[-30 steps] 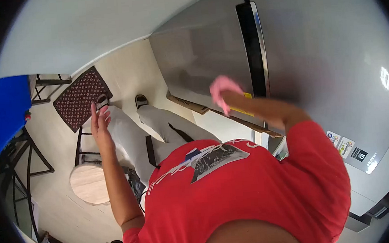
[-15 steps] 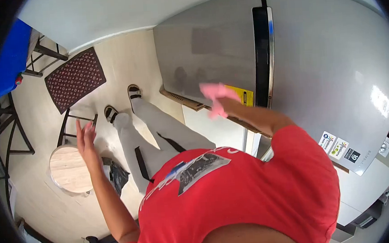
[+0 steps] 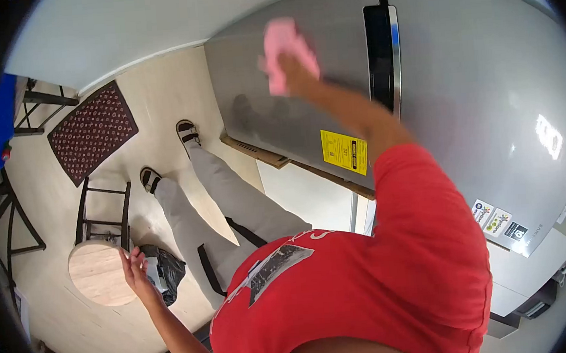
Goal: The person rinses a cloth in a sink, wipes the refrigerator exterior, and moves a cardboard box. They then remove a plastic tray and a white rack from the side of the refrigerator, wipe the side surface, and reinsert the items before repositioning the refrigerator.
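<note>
In the head view, a pink cloth [image 3: 280, 37] is in my right hand [image 3: 297, 72], over the lower door of a grey refrigerator [image 3: 344, 61]. Motion blurs the cloth and the fingers, and the hand's back partly covers the cloth. A dark handle strip [image 3: 380, 58] runs between the two doors. My left hand [image 3: 139, 273] hangs in the air with its fingers apart, holding nothing. Below it in the picture are a round wooden-topped stool [image 3: 96, 271] and a black plastic bag [image 3: 170, 269].
A yellow label [image 3: 344, 152] is stuck on the refrigerator door, and small stickers [image 3: 496, 219] are on the other door. A dark red patterned mat [image 3: 93, 131] lies on the floor. Black-framed furniture [image 3: 20, 221] and a blue surface [image 3: 0, 124] line the left side.
My right hand has swept the pink cloth across the door, upward in the picture, away from the yellow label. My left hand has dropped lower, and the view has shifted slightly.
</note>
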